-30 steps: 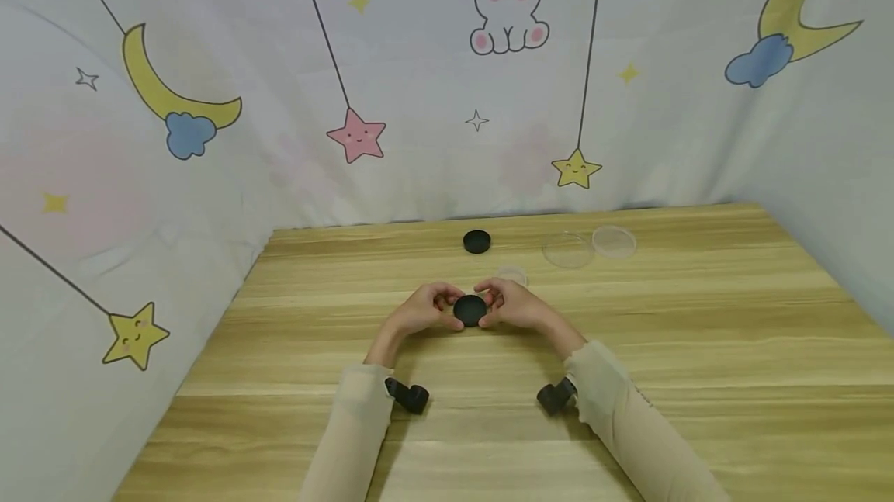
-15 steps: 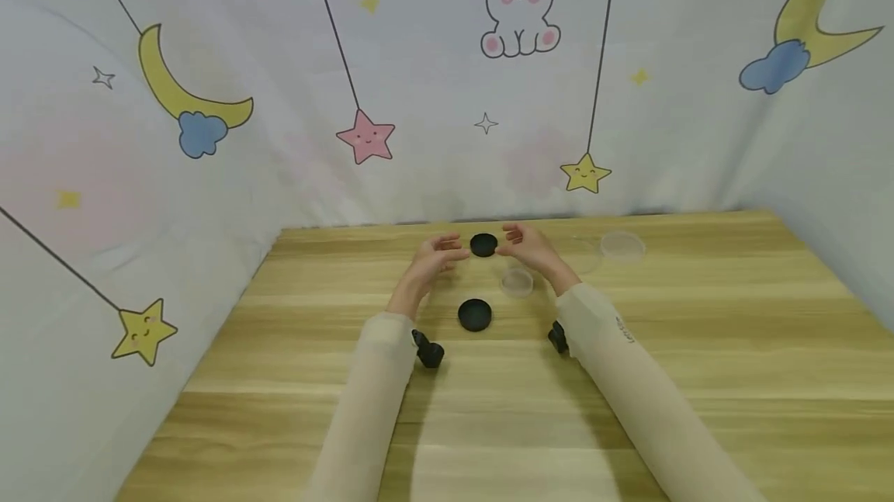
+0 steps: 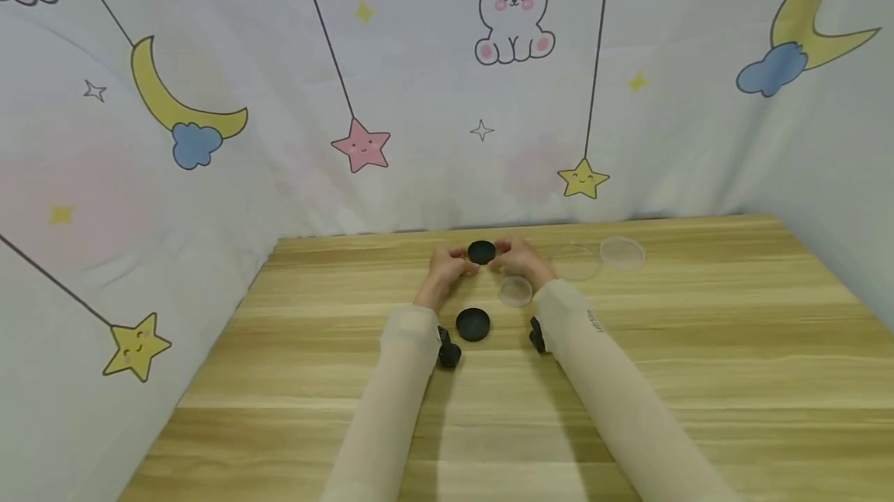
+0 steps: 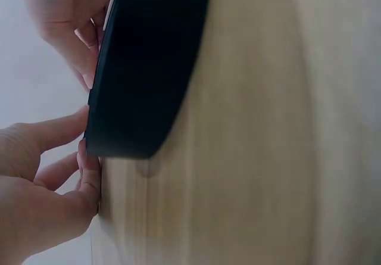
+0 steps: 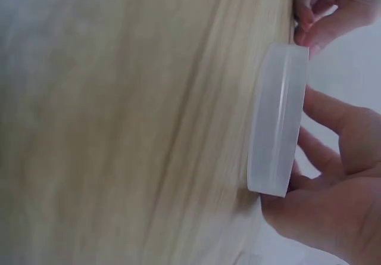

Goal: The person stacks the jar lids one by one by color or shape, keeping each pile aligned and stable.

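Near the back of the table, my left hand (image 3: 448, 265) and right hand (image 3: 520, 257) hold the far black round dish (image 3: 481, 252) from its two sides, thumbs toward me. A second shallow black round dish (image 3: 472, 324) sits closer to me, between the forearms; it fills much of the left wrist view, hiding the held dish there. Beyond its edge the fingers of the left hand (image 4: 47, 175) bend inward. A small translucent round dish (image 3: 515, 292) lies just in front of the right hand; in the right wrist view this translucent dish (image 5: 277, 122) covers part of the right fingers.
Right of the hands lie a larger clear round dish (image 3: 574, 261) and a frosted round dish (image 3: 622, 253), side by side. The wooden table (image 3: 698, 347) meets a patterned cloth (image 3: 433, 176) behind them, with cloth at both sides too.
Both hands have let go of the nearer black dish and moved forward to the far one. Half a second ago their fingers were spread beside it; now they have closed in on it.
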Tool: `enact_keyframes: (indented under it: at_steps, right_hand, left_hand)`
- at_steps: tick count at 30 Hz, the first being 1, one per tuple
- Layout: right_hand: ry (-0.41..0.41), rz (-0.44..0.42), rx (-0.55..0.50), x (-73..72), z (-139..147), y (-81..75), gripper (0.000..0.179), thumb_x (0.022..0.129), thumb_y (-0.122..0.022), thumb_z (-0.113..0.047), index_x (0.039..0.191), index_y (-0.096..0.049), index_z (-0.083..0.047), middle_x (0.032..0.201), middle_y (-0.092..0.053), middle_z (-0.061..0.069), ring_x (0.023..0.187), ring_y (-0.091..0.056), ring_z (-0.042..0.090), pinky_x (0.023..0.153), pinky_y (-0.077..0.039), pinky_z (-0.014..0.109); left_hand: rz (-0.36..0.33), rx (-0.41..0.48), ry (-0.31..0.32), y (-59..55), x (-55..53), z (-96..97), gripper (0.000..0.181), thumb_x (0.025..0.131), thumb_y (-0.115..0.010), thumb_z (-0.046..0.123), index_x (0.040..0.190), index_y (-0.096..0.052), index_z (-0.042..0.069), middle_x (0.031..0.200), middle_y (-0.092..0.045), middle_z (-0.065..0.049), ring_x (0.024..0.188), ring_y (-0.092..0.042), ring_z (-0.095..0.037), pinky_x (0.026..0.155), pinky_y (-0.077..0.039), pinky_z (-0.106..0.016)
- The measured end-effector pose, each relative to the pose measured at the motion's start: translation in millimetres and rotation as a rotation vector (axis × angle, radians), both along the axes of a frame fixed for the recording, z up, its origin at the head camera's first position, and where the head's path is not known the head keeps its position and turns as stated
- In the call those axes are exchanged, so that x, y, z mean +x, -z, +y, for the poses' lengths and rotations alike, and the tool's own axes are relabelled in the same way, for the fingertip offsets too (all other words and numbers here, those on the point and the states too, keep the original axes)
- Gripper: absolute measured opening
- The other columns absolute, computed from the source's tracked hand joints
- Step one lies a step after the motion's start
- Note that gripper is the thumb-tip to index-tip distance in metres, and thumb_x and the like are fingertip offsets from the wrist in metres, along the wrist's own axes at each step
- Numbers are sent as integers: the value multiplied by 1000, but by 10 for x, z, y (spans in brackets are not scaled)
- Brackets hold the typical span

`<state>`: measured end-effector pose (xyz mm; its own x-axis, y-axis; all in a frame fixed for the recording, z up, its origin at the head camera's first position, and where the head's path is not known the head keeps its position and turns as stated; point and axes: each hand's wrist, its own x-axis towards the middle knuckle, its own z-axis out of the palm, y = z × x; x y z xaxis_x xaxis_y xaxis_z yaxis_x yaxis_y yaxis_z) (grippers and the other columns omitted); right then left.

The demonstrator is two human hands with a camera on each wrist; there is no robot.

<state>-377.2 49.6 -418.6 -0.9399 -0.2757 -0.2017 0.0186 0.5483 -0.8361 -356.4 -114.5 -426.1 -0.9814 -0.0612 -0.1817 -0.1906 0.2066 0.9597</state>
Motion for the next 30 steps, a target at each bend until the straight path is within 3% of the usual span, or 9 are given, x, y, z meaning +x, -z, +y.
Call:
enact_keyframes:
  at_steps: [3,8,12,16,19,21,25,30]
  right_hand:
    - [12,-4,23,41,6,-2,59,92,-63,-12,146,-42,-1,146,-46,22,135,-44,37,113,-37,46]
    - [34,1,29,99,29,-14,56,93,-63,-13,144,-43,0,145,-46,23,135,-44,37,113,-37,46]
    - [58,-13,8,136,52,-20,53,94,-63,-16,142,-46,-1,143,-48,22,133,-45,37,112,-37,46]
    - [72,-19,-66,203,82,-62,54,95,-63,-20,142,-45,-1,145,-47,22,133,-45,37,111,-38,46]
    - [63,33,-120,283,101,-162,53,95,-64,-19,141,-46,1,144,-47,22,133,-46,38,110,-40,47]
    - [49,75,-150,344,99,-274,53,95,-64,-19,140,-46,1,143,-48,22,132,-46,38,109,-41,47]
    - [26,134,-212,477,72,-575,55,93,-66,-22,141,-46,-2,143,-49,18,132,-46,35,108,-42,48]
    - [-12,196,-244,719,56,-956,51,92,-68,-23,137,-50,-6,138,-53,14,127,-50,31,105,-44,47]
  left_hand:
    - [15,-23,-27,10,22,52,48,82,-70,-6,129,-60,-6,131,-61,-24,69,-53,-9,61,-44,-14]
    - [31,-39,-53,13,53,113,37,82,-70,-7,118,-66,-6,119,-64,-24,63,-48,-7,57,-41,-14]
    - [38,-54,-26,1,94,117,36,85,-71,-1,120,-64,-3,118,-61,-21,68,-50,-9,60,-43,-16]
    - [59,-71,29,-77,163,81,38,88,-70,6,124,-61,0,124,-59,-19,89,-59,-20,74,-49,-25]
    - [104,-66,87,-227,219,33,39,89,-69,8,124,-58,-2,131,-55,-20,110,-58,-30,91,-52,-38]
    - [144,-74,121,-372,266,-9,39,89,-68,8,125,-57,-2,136,-52,-20,109,-59,-33,95,-51,-45]
    - [219,-101,153,-751,415,-114,40,91,-68,9,126,-54,-1,142,-49,-17,108,-62,-36,93,-52,-44]
    - [286,-127,166,-1178,708,-232,38,88,-71,9,122,-55,0,139,-53,-13,108,-63,-32,89,-53,-41]
